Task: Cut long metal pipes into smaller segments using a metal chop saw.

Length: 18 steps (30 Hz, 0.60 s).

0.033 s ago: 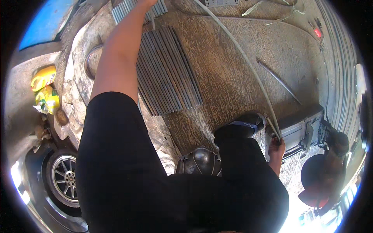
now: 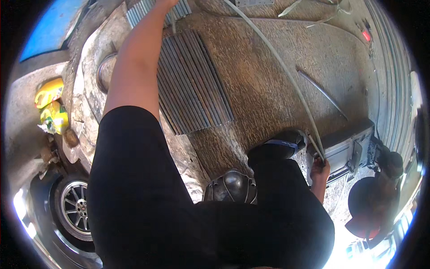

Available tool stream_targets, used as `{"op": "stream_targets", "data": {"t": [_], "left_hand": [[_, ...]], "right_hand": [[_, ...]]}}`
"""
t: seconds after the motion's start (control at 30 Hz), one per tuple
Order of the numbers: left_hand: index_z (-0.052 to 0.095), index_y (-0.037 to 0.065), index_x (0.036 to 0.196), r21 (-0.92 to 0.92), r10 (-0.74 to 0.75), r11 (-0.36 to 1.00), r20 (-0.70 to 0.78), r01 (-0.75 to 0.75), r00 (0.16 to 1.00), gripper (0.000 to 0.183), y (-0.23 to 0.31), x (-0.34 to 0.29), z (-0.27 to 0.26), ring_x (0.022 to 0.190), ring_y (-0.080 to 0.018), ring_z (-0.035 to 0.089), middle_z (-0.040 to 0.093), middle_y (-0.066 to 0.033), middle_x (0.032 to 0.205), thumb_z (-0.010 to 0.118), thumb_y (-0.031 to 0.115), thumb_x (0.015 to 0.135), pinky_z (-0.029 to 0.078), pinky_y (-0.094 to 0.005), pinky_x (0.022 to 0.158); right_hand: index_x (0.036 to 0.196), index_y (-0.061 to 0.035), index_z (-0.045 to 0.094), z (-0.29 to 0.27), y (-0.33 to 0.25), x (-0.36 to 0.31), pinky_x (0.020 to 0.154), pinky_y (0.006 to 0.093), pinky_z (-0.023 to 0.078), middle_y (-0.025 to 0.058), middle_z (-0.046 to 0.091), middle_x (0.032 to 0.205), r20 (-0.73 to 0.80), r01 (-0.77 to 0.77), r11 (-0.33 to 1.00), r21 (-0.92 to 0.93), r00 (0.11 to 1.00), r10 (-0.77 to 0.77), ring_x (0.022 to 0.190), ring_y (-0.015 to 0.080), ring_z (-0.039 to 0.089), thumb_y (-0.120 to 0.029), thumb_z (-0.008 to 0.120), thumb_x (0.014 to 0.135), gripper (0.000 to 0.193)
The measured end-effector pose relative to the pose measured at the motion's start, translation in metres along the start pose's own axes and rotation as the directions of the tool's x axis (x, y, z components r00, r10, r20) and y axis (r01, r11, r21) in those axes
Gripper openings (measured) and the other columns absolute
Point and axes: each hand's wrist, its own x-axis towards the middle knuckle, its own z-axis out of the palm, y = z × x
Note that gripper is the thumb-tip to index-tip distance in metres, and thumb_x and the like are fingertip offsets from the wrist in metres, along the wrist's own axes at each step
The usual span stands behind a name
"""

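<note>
My left arm stretches to the top edge, where my left hand (image 2: 166,2) is mostly cut off. Its fingers are out of view. Beside it lies a row of light grey metal tubes (image 2: 179,10). At the lower right my right hand (image 2: 320,168) is closed around the near end of a long, thin, pale metal rod (image 2: 283,65), which runs up past the top edge. A shorter thin piece (image 2: 314,144) meets the rod close to that hand. Between my arms, a set of dark metal tubes (image 2: 193,83) lies side by side on the ground.
A grey metal box-shaped machine (image 2: 342,152) stands by my right hand, with a dark round part (image 2: 363,197) behind. A short metal bar (image 2: 321,93) lies on the ground. Yellow packages (image 2: 53,115) and a car wheel (image 2: 76,210) are at left. A shiny dark rounded object (image 2: 234,184) sits between my legs.
The view has shifted very slightly. Both hands and the rod stay practically where they were.
</note>
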Motion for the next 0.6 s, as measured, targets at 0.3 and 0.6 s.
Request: {"op": "stream_targets", "data": {"t": [0.3,0.6], "left_hand": [[0.032,0.002,0.138,0.178,-0.107,0.983,0.381,0.041,0.918,0.054,0.025,-0.017,0.003,0.106,-0.0417,0.053,0.051,-0.0275,0.121,0.047,0.005,0.086,0.045,-0.0483,0.088],[0.061,0.004,0.106,0.401,0.063,0.891,0.361,-0.215,0.931,0.03,0.029,-0.063,-0.002,0.093,-0.0351,0.063,0.063,-0.0192,0.104,0.056,0.022,0.082,0.05,-0.0443,0.079]], "right_hand": [[0.088,-0.0011,0.056,-0.002,0.001,0.004,0.059,0.027,0.055,0.0098,0.061,0.07,-0.043,0.077,0.997,-0.028,0.996,-0.078,0.061,0.0185,0.061,-0.024,0.042,0.095,0.027],[0.093,-0.0019,0.054,0.002,0.002,0.0,0.06,0.0283,0.056,0.0105,0.063,0.075,-0.048,0.077,0.996,-0.039,0.996,-0.079,0.065,0.0196,0.063,-0.022,0.048,0.093,0.021]]}}
